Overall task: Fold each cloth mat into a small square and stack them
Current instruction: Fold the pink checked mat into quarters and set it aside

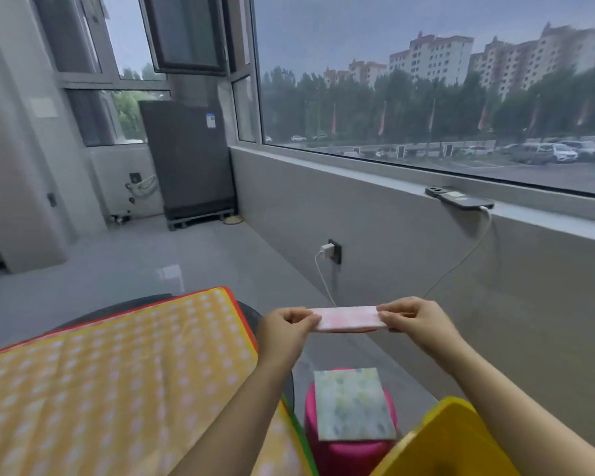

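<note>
Pink cloth mat (pixel 349 318) folded into thin strip, held up in air over floor. Left hand (pixel 285 325) pinches left end, right hand (pixel 412 317) pinches right end — fingers of both clamped on cloth. Green patterned mat (pixel 352 403), folded flat, lies on pink stool (pixel 349 451) below. Big yellow dotted mat (pixel 117 365) spread on tabletop at left. Yellow box (pixel 447 441) just beside stool.

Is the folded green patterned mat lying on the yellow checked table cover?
No, the green mat lies on a pink stool beside it.
</note>
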